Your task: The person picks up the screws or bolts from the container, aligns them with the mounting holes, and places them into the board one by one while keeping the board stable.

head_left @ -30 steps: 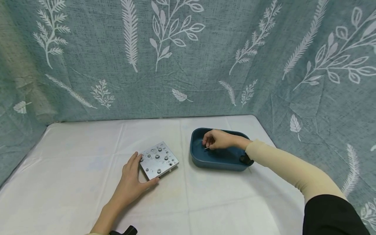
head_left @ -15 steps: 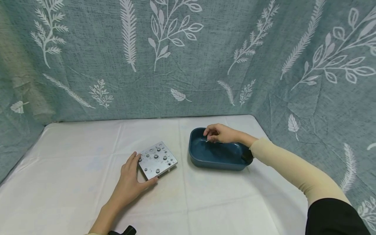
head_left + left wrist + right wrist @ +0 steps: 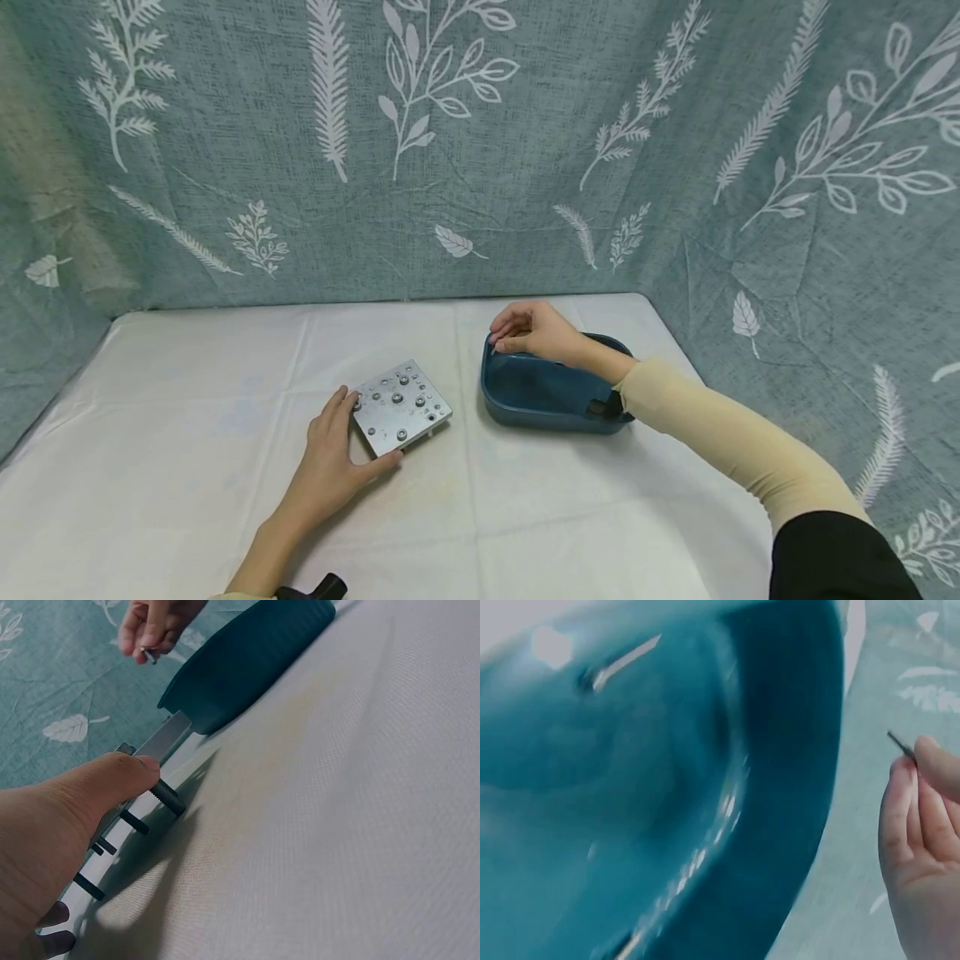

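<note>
A square silver metal plate [image 3: 411,410] with several bolts set in its top lies on the cloth left of centre. My left hand [image 3: 326,467] grips its near left corner, thumb on the front edge and fingers on the left side. Bolt shanks [image 3: 166,796] stick out below the plate in the left wrist view. Above the left end of a dark blue tray [image 3: 555,421], my right hand [image 3: 542,335] pinches a small thin screw [image 3: 902,745] between thumb and fingertips; its head is mostly hidden.
Loose screws lie in the tray, one screw [image 3: 626,664] showing a dark head and bright shank. A white cloth [image 3: 562,517] covers the table, and a green leaf-patterned curtain [image 3: 525,150] hangs behind and at the right.
My right hand has risen from inside the tray and moved left and back to above its rim, with the small screw pinched. The left hand and plate have stayed put.
</note>
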Demonstrator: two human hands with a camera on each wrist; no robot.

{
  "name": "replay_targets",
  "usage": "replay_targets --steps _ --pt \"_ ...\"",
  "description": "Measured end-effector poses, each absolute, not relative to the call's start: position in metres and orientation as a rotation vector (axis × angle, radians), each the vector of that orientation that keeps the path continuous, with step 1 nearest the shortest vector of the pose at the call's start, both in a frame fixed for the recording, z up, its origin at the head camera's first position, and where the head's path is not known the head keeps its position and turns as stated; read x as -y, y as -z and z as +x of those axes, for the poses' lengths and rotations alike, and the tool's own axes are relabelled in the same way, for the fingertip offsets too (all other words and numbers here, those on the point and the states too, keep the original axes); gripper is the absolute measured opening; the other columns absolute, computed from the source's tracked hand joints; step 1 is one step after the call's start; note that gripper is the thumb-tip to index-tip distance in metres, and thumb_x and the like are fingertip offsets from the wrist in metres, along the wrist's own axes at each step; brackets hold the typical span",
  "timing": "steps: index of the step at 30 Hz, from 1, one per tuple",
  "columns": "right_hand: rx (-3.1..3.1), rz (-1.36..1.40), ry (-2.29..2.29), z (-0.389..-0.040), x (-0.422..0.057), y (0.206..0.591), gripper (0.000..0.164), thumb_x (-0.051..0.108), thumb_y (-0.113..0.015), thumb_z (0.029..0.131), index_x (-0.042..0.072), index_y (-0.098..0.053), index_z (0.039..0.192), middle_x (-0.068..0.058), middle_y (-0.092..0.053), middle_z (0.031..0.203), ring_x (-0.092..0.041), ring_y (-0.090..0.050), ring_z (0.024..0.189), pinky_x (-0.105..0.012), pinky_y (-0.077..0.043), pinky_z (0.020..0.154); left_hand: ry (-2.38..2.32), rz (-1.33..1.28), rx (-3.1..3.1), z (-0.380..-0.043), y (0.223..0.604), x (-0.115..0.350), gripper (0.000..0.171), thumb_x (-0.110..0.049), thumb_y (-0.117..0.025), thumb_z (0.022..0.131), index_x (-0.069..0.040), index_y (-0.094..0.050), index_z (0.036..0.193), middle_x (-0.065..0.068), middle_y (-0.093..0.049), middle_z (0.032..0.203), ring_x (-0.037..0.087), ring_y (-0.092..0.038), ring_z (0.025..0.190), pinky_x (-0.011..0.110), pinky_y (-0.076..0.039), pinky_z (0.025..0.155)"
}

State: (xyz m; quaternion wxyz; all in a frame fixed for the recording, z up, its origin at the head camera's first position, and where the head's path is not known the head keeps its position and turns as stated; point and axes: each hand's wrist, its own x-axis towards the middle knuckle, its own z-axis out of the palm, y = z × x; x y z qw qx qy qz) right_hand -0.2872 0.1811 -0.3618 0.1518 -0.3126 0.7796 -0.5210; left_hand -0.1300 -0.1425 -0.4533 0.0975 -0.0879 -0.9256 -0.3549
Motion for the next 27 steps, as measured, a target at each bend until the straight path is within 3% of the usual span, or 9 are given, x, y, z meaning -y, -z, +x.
replay_targets --steps 3,10,15,23,27 --pt "-2.224 -0.896 1.522 -0.279 -0.168 0.364 0.024 -0.003 -0.07 0.089 -0.009 -0.064 0.111 -0.018 -0.07 0.101 -0.026 -0.068 0.094 -0.048 -0.055 0.083 1.054 -0.263 2.734 -0.13 0.453 0.143 0.109 -0.049 -0.084 0.074 0.007 -0.027 0.148 0.027 -0.018 0.155 0.048 -0.024 0.134 0.064 -0.03 0.104" --pt "-2.191 -0.99 1.512 -0.249 -0.131 0.375 0.018 -0.002 -0.071 0.088 0.0 -0.068 0.106 -0.013 -0.072 0.101 -0.021 -0.069 0.093 -0.035 -0.056 0.082 1.056 -0.253 2.756 -0.13 0.45 0.144 0.109 -0.049 -0.083 0.075 0.007 -0.026 0.149 0.028 -0.017 0.156 0.049 -0.022 0.135 0.064 -0.028 0.105" --pt "-2.201 -1.067 1.483 -0.234 -0.11 0.388 0.017 -0.006 -0.071 0.087 -0.001 -0.069 0.103 -0.013 -0.073 0.098 -0.018 -0.069 0.091 -0.032 -0.056 0.081 1.064 -0.25 2.76 -0.131 0.449 0.144 0.11 -0.049 -0.083 0.075 0.007 -0.025 0.149 0.028 -0.017 0.156 0.049 -0.021 0.135 0.065 -0.028 0.105" --pt "-2.262 -1.07 1.44 -0.226 -0.096 0.403 0.019 -0.011 -0.069 0.086 -0.006 -0.069 0.104 -0.017 -0.072 0.1 -0.031 -0.069 0.095 -0.033 -0.055 0.081 1.069 -0.251 2.765 -0.132 0.451 0.143 0.11 -0.048 -0.084 0.075 0.007 -0.025 0.149 0.028 -0.016 0.156 0.05 -0.021 0.135 0.066 -0.03 0.104" --pt "-2.289 -1.1 1.399 -0.226 -0.095 0.406 0.018 -0.005 -0.072 0.086 0.0 -0.071 0.104 -0.009 -0.073 0.099 -0.021 -0.07 0.093 -0.029 -0.055 0.075 1.07 -0.254 2.76 -0.132 0.452 0.144 0.109 -0.048 -0.084 0.074 0.007 -0.026 0.149 0.027 -0.017 0.156 0.049 -0.022 0.135 0.065 -0.03 0.104"
